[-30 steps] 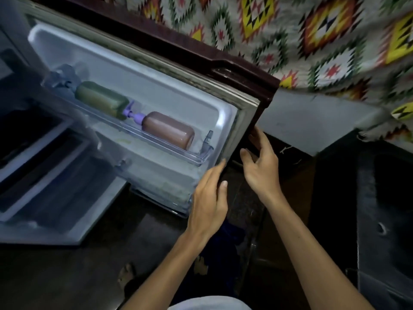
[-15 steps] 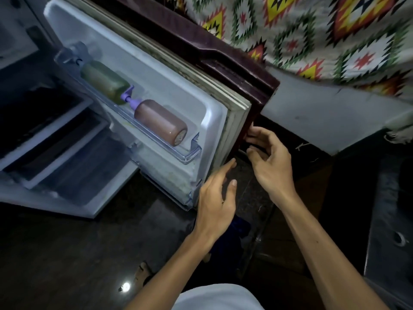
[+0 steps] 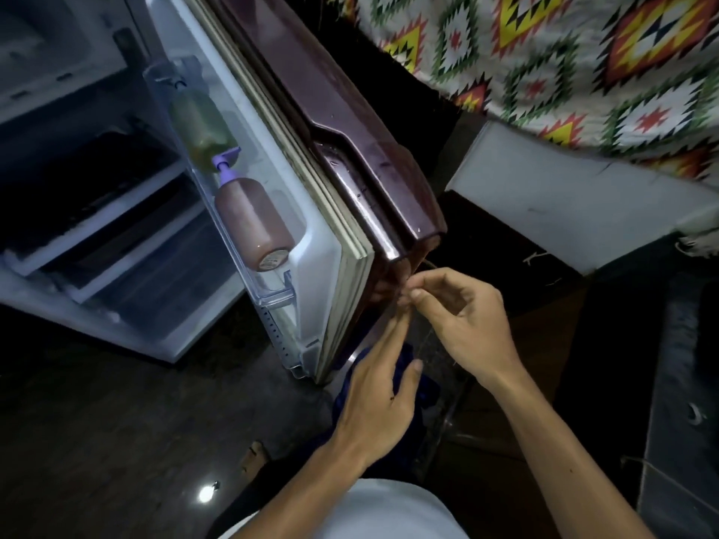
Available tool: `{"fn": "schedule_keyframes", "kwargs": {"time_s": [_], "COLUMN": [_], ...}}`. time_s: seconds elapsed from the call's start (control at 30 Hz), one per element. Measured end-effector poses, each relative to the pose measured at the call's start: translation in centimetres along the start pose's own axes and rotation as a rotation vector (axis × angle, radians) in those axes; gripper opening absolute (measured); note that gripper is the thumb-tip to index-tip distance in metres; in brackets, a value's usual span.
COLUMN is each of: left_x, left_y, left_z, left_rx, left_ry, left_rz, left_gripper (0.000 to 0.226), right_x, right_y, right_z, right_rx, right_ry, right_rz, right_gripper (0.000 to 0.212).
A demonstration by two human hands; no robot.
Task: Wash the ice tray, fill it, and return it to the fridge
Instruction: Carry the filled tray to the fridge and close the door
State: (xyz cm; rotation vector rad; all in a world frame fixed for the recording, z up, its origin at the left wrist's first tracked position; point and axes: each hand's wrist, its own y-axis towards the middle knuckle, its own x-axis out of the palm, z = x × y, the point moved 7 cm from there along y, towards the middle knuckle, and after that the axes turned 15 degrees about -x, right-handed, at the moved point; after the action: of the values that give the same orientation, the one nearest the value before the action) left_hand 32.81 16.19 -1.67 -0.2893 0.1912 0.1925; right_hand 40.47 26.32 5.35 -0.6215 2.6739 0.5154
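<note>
Your fridge door (image 3: 311, 157) has swung further toward the cabinet since a second ago: you now see it nearly edge-on, with the maroon outer face showing where the white inner liner filled the view before. Your right hand (image 3: 463, 324) has slid from the door's side edge down to its lower corner, fingers now curled and pinched there instead of spread. Your left hand (image 3: 379, 387) came off the inner edge and now sits just below that corner, fingertips meeting the right hand's.
</note>
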Motion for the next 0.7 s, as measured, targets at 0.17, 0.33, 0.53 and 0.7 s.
{"fn": "schedule_keyframes", "kwargs": {"time_s": [0.17, 0.33, 0.53, 0.7], "left_x": [-2.6, -7.0, -12.0, -17.5], "left_y": [-2.6, -3.8, -4.8, -7.1], "left_z": [-0.8, -1.8, -4.5, -7.0], "left_rx": [0.018, 0.02, -0.007, -0.014], "left_ry": [-0.023, -0.049, -0.109, -0.225], "left_rz": [0.09, 0.269, 0.388, 0.605], "left_gripper": [0.068, 0.069, 0.06, 0.054], "right_x": [2.1, 6.0, 12.4, 19.0], "right_y": [-0.1, 0.0, 1.0, 1.5], "right_z": [-2.8, -4.3, -5.7, -7.1], "right_rx": [-0.139, -0.195, -0.116, -0.073], "right_ry": [-0.005, 0.039, 0.162, 0.32], "right_rz": [0.19, 0.122, -0.264, -0.379], "right_gripper": [0.007, 0.026, 0.036, 0.041]}}
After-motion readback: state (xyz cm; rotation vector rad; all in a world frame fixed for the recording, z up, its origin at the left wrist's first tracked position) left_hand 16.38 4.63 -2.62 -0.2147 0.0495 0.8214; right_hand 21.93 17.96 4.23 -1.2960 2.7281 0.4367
